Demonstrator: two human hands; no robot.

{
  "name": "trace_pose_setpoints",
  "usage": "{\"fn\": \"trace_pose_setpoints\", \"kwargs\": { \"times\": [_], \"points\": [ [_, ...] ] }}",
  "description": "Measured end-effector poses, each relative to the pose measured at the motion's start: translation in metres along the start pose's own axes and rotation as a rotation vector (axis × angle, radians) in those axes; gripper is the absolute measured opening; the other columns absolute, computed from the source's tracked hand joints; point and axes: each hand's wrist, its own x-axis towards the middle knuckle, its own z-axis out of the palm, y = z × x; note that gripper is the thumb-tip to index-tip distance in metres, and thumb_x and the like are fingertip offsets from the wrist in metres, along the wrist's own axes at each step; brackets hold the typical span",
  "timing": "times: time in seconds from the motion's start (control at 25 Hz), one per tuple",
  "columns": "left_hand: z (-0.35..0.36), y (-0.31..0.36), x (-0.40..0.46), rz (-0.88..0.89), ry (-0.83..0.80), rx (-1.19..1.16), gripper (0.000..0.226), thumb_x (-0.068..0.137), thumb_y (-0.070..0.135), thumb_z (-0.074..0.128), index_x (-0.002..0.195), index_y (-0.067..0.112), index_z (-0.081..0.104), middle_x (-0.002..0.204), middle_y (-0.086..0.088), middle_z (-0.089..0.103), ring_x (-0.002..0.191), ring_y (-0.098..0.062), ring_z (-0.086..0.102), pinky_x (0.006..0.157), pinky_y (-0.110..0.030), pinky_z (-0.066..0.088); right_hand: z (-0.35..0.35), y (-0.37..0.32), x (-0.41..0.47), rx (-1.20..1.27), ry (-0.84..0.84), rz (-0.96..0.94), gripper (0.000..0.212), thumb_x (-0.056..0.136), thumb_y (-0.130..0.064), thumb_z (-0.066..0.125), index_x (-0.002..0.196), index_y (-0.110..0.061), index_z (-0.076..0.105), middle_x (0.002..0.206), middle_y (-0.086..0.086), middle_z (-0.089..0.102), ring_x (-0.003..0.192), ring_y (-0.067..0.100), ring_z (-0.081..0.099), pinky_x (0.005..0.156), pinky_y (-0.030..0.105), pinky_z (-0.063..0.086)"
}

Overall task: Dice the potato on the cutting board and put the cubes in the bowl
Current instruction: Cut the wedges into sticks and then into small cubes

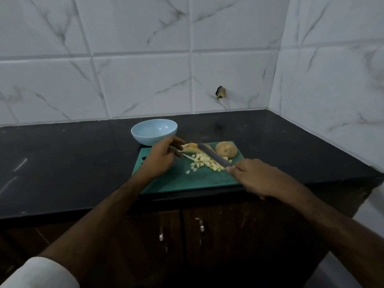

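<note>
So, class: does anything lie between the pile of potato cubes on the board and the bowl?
Yes. The left hand and the potato slice it touches lie between the cubes and the bowl.

Single head-worn wide-angle view, looks forward and down from above person's chest. Faces tiled wall corner [278, 80] across dark bench [62, 163]. Near range: both forearms enter from bottom edge, green cutting board [187, 181] near frame centre, cabinet doors [207, 235] below bench front. Edges curve from lens distortion.
</note>
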Motion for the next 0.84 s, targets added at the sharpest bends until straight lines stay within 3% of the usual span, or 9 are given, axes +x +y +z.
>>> {"fn": "trace_pose_setpoints", "kwargs": {
  "times": [0.08, 0.16, 0.28, 0.36, 0.52, 0.68, 0.84],
  "points": [
    [-0.008, -0.014, 0.007, 0.086, -0.016, 0.295, 0.055, 0.083, -0.016, 0.043, 0.119, 0.021, 0.064, 0.120, -0.001, 0.066, 0.102, -0.014, 0.061, 0.087, -0.028, 0.050, 0.013, -0.013, -0.007, -0.036, -0.083, -0.034, 0.042, 0.108, -0.052, 0.034, 0.093, -0.021, 0.058, 0.080, 0.001, 0.062, 0.059, 0.010, 0.058, 0.062, 0.031, 0.049],
    [-0.011, -0.023, 0.014, 0.134, -0.143, 0.547, 0.053, 0.090, -0.006, 0.046, 0.129, 0.027, 0.062, 0.127, 0.003, 0.062, 0.113, -0.015, 0.055, 0.095, -0.038, 0.046, 0.028, -0.027, -0.008, -0.081, -0.114, -0.084, 0.044, 0.107, -0.054, 0.035, 0.094, -0.020, 0.061, 0.079, -0.001, 0.061, 0.067, 0.011, 0.058, 0.066, 0.032, 0.046],
    [-0.009, -0.027, 0.018, 0.176, -0.271, 0.774, 0.046, 0.099, 0.012, 0.046, 0.137, 0.038, 0.055, 0.129, 0.009, 0.054, 0.120, -0.014, 0.047, 0.085, -0.036, 0.029, 0.038, -0.033, -0.003, -0.167, -0.054, -0.113, 0.044, 0.106, -0.055, 0.034, 0.087, -0.022, 0.057, 0.079, -0.003, 0.059, 0.072, 0.012, 0.057, 0.063, 0.032, 0.039],
    [-0.008, -0.028, 0.021, 0.230, -0.249, 0.827, 0.037, 0.102, 0.023, 0.048, 0.134, 0.040, 0.056, 0.126, 0.010, 0.052, 0.117, -0.012, 0.046, 0.081, -0.034, 0.022, 0.032, -0.027, -0.002, -0.214, -0.023, -0.077, 0.042, 0.107, -0.054, 0.033, 0.085, -0.025, 0.053, 0.080, -0.004, 0.057, 0.071, 0.010, 0.055, 0.060, 0.030, 0.037],
    [-0.006, -0.026, 0.027, 0.298, -0.162, 0.834, 0.015, 0.098, 0.040, 0.057, 0.111, 0.036, 0.064, 0.110, 0.013, 0.055, 0.110, -0.011, 0.052, 0.080, -0.033, 0.024, 0.021, -0.008, -0.005, -0.278, -0.018, 0.002, 0.041, 0.108, -0.053, 0.029, 0.089, -0.026, 0.053, 0.084, -0.005, 0.058, 0.073, 0.008, 0.056, 0.061, 0.029, 0.038],
    [-0.010, -0.028, 0.018, 0.330, -0.124, 0.867, 0.015, 0.092, 0.045, 0.057, 0.093, 0.030, 0.057, 0.098, 0.011, 0.056, 0.097, -0.014, 0.055, 0.079, -0.035, 0.033, 0.025, -0.007, -0.003, -0.273, 0.006, 0.005, 0.041, 0.108, -0.052, 0.030, 0.086, -0.026, 0.052, 0.083, -0.004, 0.058, 0.073, 0.008, 0.055, 0.060, 0.029, 0.037],
    [-0.034, -0.031, -0.004, 0.260, -0.096, 0.826, 0.014, 0.086, 0.042, 0.058, 0.086, 0.028, 0.055, 0.088, 0.013, 0.058, 0.089, -0.013, 0.056, 0.079, -0.038, 0.035, 0.029, -0.012, 0.009, -0.279, 0.029, 0.007, 0.038, 0.108, -0.052, 0.029, 0.091, -0.026, 0.051, 0.085, -0.006, 0.055, 0.079, 0.010, 0.056, 0.074, 0.036, 0.044]
  ]
}}
